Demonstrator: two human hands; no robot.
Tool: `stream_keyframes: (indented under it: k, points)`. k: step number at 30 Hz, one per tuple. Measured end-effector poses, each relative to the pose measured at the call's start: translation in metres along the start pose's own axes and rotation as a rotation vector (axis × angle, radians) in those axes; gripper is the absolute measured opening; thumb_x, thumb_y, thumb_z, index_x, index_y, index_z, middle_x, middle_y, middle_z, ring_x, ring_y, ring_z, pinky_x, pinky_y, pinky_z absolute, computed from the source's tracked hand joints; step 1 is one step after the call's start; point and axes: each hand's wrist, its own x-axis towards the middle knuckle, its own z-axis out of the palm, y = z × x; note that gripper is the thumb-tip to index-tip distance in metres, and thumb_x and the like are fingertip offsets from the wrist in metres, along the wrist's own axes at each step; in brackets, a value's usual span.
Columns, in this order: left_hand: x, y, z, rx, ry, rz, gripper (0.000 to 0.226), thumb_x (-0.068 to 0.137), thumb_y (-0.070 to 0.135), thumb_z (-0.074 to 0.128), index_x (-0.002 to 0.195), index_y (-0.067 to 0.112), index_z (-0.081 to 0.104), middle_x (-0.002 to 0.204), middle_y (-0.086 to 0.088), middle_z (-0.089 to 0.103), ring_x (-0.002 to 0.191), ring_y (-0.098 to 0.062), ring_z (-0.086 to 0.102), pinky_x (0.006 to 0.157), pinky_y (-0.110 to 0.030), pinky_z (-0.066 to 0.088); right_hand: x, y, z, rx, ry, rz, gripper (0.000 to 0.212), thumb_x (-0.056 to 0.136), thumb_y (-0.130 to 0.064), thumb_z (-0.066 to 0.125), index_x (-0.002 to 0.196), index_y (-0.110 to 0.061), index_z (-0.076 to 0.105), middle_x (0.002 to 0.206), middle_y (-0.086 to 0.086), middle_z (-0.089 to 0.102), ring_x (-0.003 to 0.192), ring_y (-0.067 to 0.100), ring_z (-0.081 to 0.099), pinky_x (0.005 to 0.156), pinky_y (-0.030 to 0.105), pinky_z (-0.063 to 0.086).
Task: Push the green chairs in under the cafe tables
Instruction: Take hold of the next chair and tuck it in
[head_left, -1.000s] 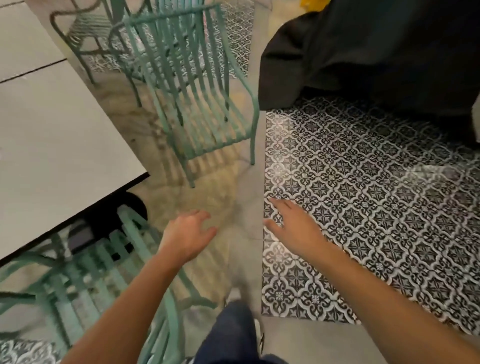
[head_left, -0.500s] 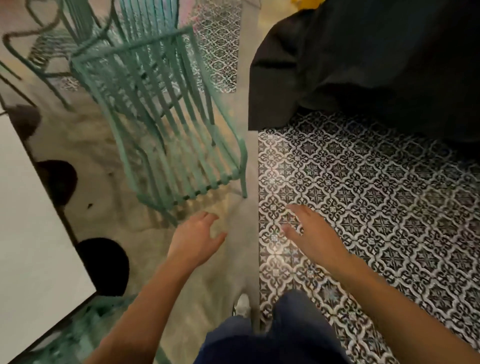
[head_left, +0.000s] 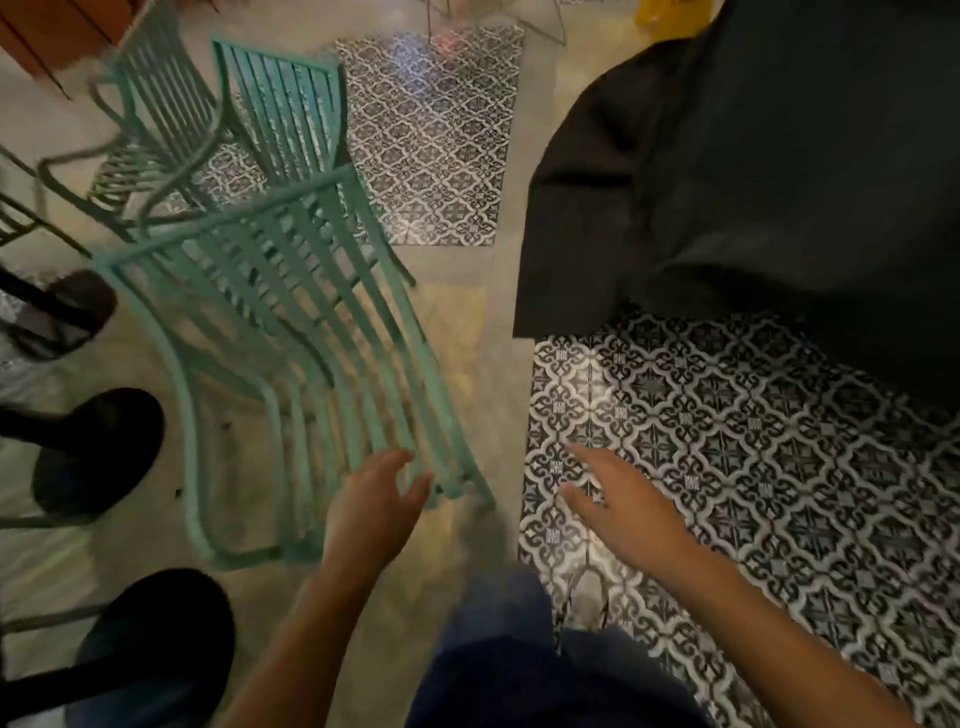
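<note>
Chair (head_left: 291, 332) stands out on the floor ahead-left, untouched; left hand (head_left: 371, 512) and right hand (head_left: 621, 506) hover loose, holding nothing. A careless shove could jam it against the second chair (head_left: 156, 124).

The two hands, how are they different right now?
The left hand reaches out over the front edge of the nearest green chair, while the right hand is off to the side, away from the chair. Behind the left hand is plain beige floor; behind the right hand is the black-and-white patterned tile. Both hands are open with relaxed fingers and hold nothing.
</note>
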Motion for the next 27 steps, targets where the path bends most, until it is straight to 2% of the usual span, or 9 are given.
stream_keyframes:
  k: [8,15,16,18,19,20,23,25,27]
  points:
    - [0.147,0.054,0.008,-0.082,0.037,-0.177,0.043,0.091,0.046,0.054,0.127,0.024,0.058,0.127,0.003,0.060,0.115,-0.017,0.057,0.090,-0.033,0.047,0.180,-0.002,-0.088,-0.024,-0.104,-0.114,0.052,0.094,-0.039,0.053,0.142,-0.023,0.043,0.141,-0.003,0.049,0.125,0.011,0.047,0.104,0.033,0.041]
    - [0.276,0.071,-0.010,-0.140,0.082,-0.310,0.041,0.092,0.046,0.051,0.126,0.023,0.058,0.124,0.004,0.062,0.110,-0.015,0.059,0.089,-0.034,0.049,0.327,-0.035,-0.147,-0.187,-0.184,-0.200,0.045,0.095,-0.045,0.048,0.135,-0.023,0.051,0.132,-0.007,0.055,0.119,0.008,0.051,0.100,0.024,0.040]
    - [0.293,0.072,-0.019,-0.150,0.090,-0.334,0.041,0.092,0.046,0.052,0.125,0.022,0.059,0.123,0.003,0.062,0.109,-0.016,0.060,0.089,-0.034,0.049,0.347,-0.045,-0.157,-0.194,-0.207,-0.209,0.051,0.093,-0.053,0.044,0.134,-0.024,0.052,0.131,-0.008,0.056,0.118,0.008,0.052,0.100,0.025,0.041]
    - [0.324,0.072,-0.036,-0.180,0.108,-0.392,0.039,0.091,0.043,0.055,0.122,0.020,0.061,0.121,0.001,0.063,0.108,-0.018,0.061,0.088,-0.035,0.049,0.387,-0.062,-0.171,-0.166,-0.241,-0.242,0.080,0.080,-0.079,0.025,0.131,-0.025,0.054,0.124,-0.011,0.056,0.114,0.006,0.053,0.096,0.026,0.044]
    - [0.337,0.072,-0.042,-0.191,0.127,-0.416,0.038,0.090,0.042,0.056,0.120,0.020,0.062,0.119,0.001,0.064,0.107,-0.018,0.061,0.087,-0.035,0.049,0.409,-0.066,-0.175,-0.167,-0.245,-0.264,0.091,0.073,-0.086,0.016,0.129,-0.026,0.054,0.121,-0.013,0.056,0.111,0.005,0.053,0.093,0.025,0.045]
    - [0.351,0.071,-0.048,-0.199,0.148,-0.440,0.036,0.089,0.042,0.058,0.118,0.020,0.063,0.118,0.001,0.065,0.106,-0.018,0.062,0.086,-0.035,0.050,0.433,-0.071,-0.177,-0.177,-0.262,-0.281,0.091,0.073,-0.087,0.016,0.129,-0.027,0.055,0.119,-0.015,0.055,0.110,0.005,0.053,0.092,0.025,0.045]
    - [0.397,0.062,-0.061,-0.212,0.200,-0.544,0.035,0.088,0.037,0.061,0.117,0.017,0.064,0.116,-0.003,0.066,0.104,-0.022,0.062,0.087,-0.036,0.050,0.510,-0.093,-0.175,-0.222,-0.353,-0.322,0.053,0.091,-0.058,0.042,0.132,-0.026,0.053,0.124,-0.010,0.056,0.115,0.009,0.053,0.096,0.030,0.043]
    - [0.424,0.063,-0.069,-0.197,0.243,-0.612,0.036,0.090,0.036,0.060,0.120,0.016,0.063,0.119,-0.003,0.064,0.107,-0.022,0.061,0.089,-0.034,0.048,0.561,-0.110,-0.173,-0.241,-0.395,-0.390,0.046,0.094,-0.050,0.046,0.133,-0.025,0.052,0.128,-0.007,0.055,0.118,0.012,0.052,0.100,0.033,0.041]
    - [0.454,0.060,-0.081,-0.204,0.289,-0.699,0.036,0.091,0.038,0.057,0.121,0.018,0.062,0.119,0.000,0.063,0.108,-0.019,0.060,0.088,-0.033,0.047,0.612,-0.136,-0.175,-0.204,-0.440,-0.449,0.043,0.094,-0.045,0.049,0.133,-0.025,0.052,0.130,-0.007,0.054,0.117,0.010,0.051,0.098,0.030,0.042]
